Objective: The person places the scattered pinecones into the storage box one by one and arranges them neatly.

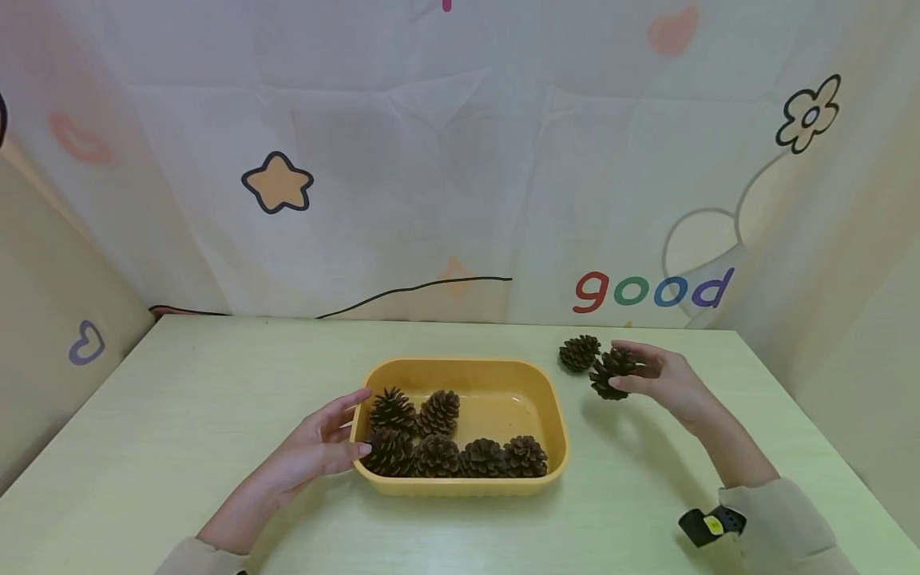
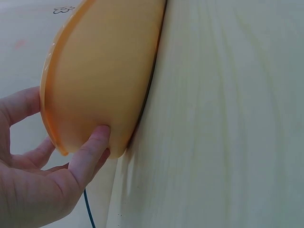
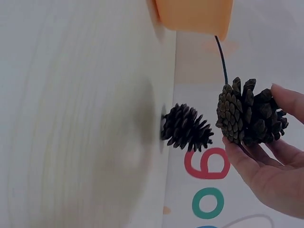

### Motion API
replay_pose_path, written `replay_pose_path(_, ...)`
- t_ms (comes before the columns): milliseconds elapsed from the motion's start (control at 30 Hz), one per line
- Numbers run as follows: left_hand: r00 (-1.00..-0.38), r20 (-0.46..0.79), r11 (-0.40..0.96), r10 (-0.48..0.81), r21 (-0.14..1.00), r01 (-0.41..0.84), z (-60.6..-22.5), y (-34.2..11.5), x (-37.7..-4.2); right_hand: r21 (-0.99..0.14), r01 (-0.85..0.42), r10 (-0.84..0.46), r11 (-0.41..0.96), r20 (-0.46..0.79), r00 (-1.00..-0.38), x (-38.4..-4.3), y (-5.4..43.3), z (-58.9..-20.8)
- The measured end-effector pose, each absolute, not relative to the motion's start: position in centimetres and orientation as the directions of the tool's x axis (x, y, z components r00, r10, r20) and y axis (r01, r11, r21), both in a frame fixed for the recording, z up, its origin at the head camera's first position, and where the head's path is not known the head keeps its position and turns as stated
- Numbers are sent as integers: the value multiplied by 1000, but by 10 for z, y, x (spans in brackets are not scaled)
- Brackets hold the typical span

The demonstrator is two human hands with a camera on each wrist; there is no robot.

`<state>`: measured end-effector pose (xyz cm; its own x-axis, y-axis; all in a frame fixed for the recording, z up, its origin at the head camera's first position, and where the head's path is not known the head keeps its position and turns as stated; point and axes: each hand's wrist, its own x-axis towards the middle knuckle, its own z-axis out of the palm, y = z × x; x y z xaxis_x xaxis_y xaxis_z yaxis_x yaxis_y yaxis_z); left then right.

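Observation:
A yellow plastic basin [image 1: 460,485] stands on the table with several brown pine cones [image 1: 436,457] along its left and near sides. My left hand [image 1: 327,438] grips the basin's left end, thumb and fingers on its rim and wall; the left wrist view shows fingertips against the outer wall [image 2: 95,71]. To the right of the basin, my right hand [image 1: 664,385] holds a pine cone [image 3: 251,114] between thumb and fingers, above the table. Another pine cone [image 1: 578,353] lies on the table just beyond it, to the left.
The pale wooden table [image 1: 216,399] ends at the back against a hanging white cloth [image 1: 402,200] printed with a star and coloured letters. A black device [image 1: 711,525] is strapped at the right wrist.

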<state>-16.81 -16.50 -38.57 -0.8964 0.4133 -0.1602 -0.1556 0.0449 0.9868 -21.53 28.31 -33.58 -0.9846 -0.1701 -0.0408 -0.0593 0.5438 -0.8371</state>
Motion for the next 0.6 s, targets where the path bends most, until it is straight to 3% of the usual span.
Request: replay_pose_path(600, -897, -167, 53, 409, 986, -160, -385, -165, -168, -859, -136, -232, 493, 20, -972, -203, 250, -328)
